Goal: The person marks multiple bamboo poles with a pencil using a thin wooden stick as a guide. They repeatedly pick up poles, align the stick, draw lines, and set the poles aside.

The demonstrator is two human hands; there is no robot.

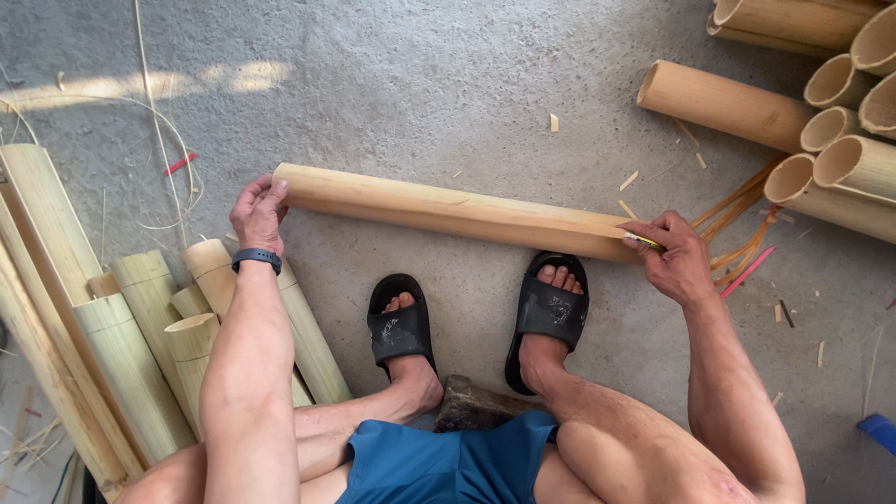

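Note:
A long pale bamboo tube [448, 211] lies across the concrete floor in front of my feet. My left hand [259, 213] grips its left end, fingers curled over the rim; a dark band sits on that wrist. At the tube's right end, my right hand [674, 254] pinches a small yellow pencil-like stick [644, 241] with its tip against the bamboo. My feet in black sandals [401, 322] rest just below the tube.
Cut bamboo sections [140, 345] are stacked at the left beside my left arm. More hollow bamboo tubes [821, 121] pile up at the top right. Thin strips and chips [747, 243] litter the floor at the right. A blue object [877, 431] shows at the right edge.

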